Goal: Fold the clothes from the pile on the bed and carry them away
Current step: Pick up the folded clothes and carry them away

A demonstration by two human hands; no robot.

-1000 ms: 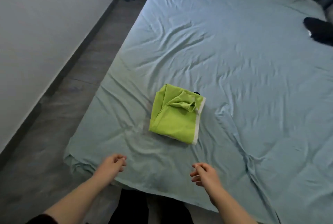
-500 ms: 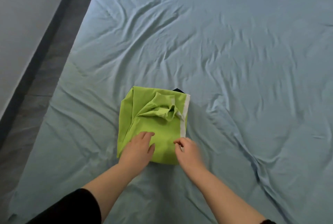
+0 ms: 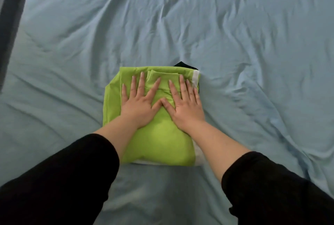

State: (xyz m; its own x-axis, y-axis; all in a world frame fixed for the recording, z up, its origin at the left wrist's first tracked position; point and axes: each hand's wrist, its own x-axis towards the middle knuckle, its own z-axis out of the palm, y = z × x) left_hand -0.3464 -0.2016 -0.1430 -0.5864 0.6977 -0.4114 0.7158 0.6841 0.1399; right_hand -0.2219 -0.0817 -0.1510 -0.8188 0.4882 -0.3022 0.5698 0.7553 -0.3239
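The folded green garment [image 3: 160, 145] was laid on the near part of the bed [image 3: 253, 34]; the left hand [image 3: 138, 106] and the right hand [image 3: 187, 106] were pressed flat and wide on it, nothing gripped; flattening was judged the step in hand; next, a grip under both edges would be needed for carrying.
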